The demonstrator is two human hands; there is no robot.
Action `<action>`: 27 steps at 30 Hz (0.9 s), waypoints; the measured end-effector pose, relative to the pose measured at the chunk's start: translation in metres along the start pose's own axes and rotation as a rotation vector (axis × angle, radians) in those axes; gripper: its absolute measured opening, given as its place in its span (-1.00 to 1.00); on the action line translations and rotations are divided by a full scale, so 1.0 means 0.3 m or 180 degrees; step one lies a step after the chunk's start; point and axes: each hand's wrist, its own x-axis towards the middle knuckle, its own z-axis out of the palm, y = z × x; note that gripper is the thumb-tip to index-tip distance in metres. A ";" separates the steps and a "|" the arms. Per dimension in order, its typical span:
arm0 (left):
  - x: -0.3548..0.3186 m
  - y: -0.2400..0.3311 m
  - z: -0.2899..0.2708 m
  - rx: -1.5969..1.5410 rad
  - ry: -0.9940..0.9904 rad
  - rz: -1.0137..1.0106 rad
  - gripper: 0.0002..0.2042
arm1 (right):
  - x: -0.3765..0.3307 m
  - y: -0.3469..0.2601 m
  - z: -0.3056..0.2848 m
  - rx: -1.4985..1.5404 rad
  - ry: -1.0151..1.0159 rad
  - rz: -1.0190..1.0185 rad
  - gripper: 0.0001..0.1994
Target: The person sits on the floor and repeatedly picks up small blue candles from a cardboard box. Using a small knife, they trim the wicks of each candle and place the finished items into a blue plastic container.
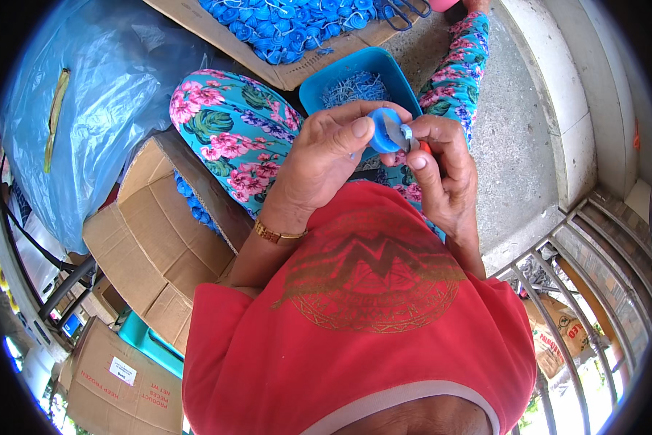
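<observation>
My left hand (324, 154) pinches a small round blue plastic cap (385, 129) between thumb and fingers. My right hand (442, 168) is closed against the cap's right side, gripping a small tool with an orange-red handle tip (425, 147) and a shiny metal part touching the cap. Both hands hover above a blue plastic tub (319, 87) resting on my lap, which holds several small blue-and-white pieces.
A flat cardboard tray (282, 72) full of several blue caps lies ahead. An open cardboard box (159, 239) with blue caps stands at my left, beside a large blue plastic bag (87, 109). Concrete floor (514, 145) and a metal railing (558, 290) lie right.
</observation>
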 end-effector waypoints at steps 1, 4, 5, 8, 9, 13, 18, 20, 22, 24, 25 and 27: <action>0.000 -0.003 0.000 -0.0072 -0.0027 -0.0026 -0.50 | 0.005 0.001 0.001 0.0015 -0.0009 -0.0113 -0.77; 0.000 -0.007 0.007 -0.0148 0.0058 -0.0006 -0.48 | 0.010 0.014 0.003 0.0551 0.0072 0.0163 -0.76; 0.002 -0.006 0.009 -0.0115 0.0068 0.0016 -0.48 | 0.009 0.020 0.003 0.0783 0.0078 0.0311 -0.75; 0.012 0.004 0.006 0.0007 0.0080 0.0045 -0.48 | 0.007 0.037 -0.008 0.1607 0.0015 0.0770 -0.66; 0.013 0.005 -0.002 0.0045 0.0090 0.0023 -0.48 | 0.006 0.037 -0.010 0.1583 -0.0054 0.0768 -0.65; 0.009 0.007 -0.009 0.0174 0.0242 0.0031 -0.52 | 0.000 0.034 -0.010 0.1421 -0.0139 0.0773 -0.62; 0.009 0.016 0.001 0.2846 0.0539 0.0643 -0.56 | -0.006 0.032 -0.013 0.1402 0.0166 0.1063 -0.67; 0.017 0.018 -0.006 0.4459 0.0550 0.1039 -0.51 | -0.006 0.047 -0.019 0.1317 0.0358 0.1134 -0.70; 0.021 0.024 0.007 0.4266 0.0615 0.1082 -0.52 | -0.004 0.050 -0.020 0.1318 0.0526 0.1153 -0.73; 0.021 0.035 0.023 0.4043 0.0667 0.1116 -0.53 | 0.001 0.053 -0.014 0.1390 0.0668 0.1133 -0.76; 0.014 0.051 0.026 0.3795 0.0732 0.1094 -0.55 | 0.002 0.052 -0.010 0.1376 0.0665 0.1114 -0.77; -0.034 0.103 0.027 0.3295 0.0867 0.1024 -0.59 | -0.012 0.035 -0.006 0.1357 0.0660 0.1105 -0.78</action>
